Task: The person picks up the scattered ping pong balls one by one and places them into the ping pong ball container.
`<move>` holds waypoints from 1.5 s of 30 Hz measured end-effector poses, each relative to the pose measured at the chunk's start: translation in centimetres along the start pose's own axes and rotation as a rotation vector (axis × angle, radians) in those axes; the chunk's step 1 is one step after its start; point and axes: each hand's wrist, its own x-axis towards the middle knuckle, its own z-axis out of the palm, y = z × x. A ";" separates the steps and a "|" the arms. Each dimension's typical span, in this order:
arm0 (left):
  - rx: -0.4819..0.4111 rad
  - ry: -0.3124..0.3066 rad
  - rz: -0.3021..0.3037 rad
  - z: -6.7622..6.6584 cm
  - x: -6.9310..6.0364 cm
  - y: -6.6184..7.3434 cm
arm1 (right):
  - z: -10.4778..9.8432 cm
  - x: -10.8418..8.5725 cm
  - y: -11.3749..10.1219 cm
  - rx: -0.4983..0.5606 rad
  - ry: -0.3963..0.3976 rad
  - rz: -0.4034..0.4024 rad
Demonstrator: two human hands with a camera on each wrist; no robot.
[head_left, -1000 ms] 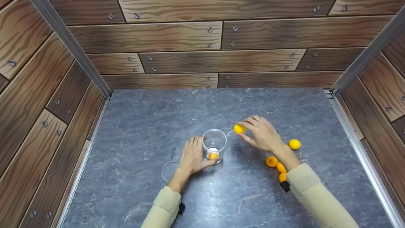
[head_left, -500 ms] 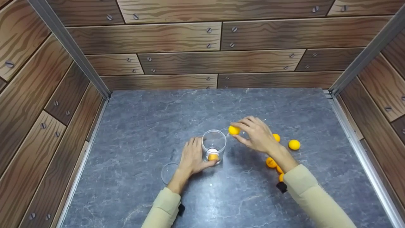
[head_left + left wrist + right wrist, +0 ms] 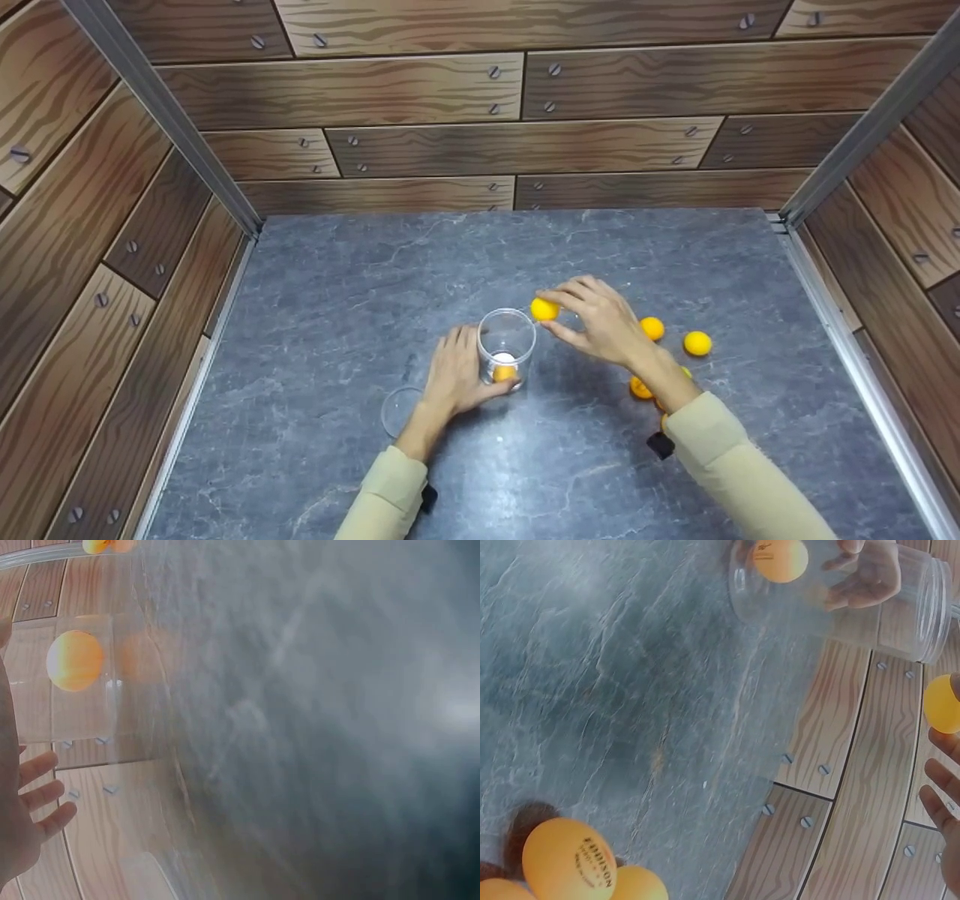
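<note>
A clear cylindrical jar [image 3: 508, 334] stands upright in mid-table, one orange ball [image 3: 505, 372] at its bottom beside something white. My left hand [image 3: 459, 375] is curved round the jar's left side, thumb low at the front. Just right of the jar's rim, my right hand [image 3: 600, 319] pinches a yellow-orange ball [image 3: 544, 309] between thumb and fingers. In the right wrist view that ball [image 3: 943, 703] is level with the open mouth of the jar [image 3: 847, 600]. The left wrist view shows the ball inside [image 3: 75, 661] through the clear wall.
Loose balls lie to the right, one at the back [image 3: 652, 328], another farther right [image 3: 697, 343], and several partly under my right forearm [image 3: 641, 387]. A clear round lid [image 3: 399, 411] lies left of my left wrist. Wood-patterned walls [image 3: 420, 90] enclose the table.
My right hand has moved left with its ball, closer to the jar's rim. Balls formerly behind that hand and forearm now show. My left hand and the jar have stayed in place.
</note>
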 end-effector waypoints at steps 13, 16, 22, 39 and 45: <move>-0.010 -0.010 -0.007 -0.1 -0.1 0.0 | 0.3 0.7 -1.5 0.087 0.037 -0.016; -0.014 0.008 0.001 -0.1 -0.1 0.0 | 0.4 0.8 -2.0 0.112 0.039 -0.001; -0.014 0.002 -0.002 -0.1 -0.2 0.1 | 0.6 1.1 -2.8 0.124 -0.009 0.001; -0.058 0.007 -0.011 -0.2 -0.2 0.0 | 2.2 1.5 -4.3 0.128 -0.117 -0.024; -0.048 0.020 0.002 -0.2 -0.2 0.1 | 2.7 1.5 -4.4 0.122 -0.092 -0.051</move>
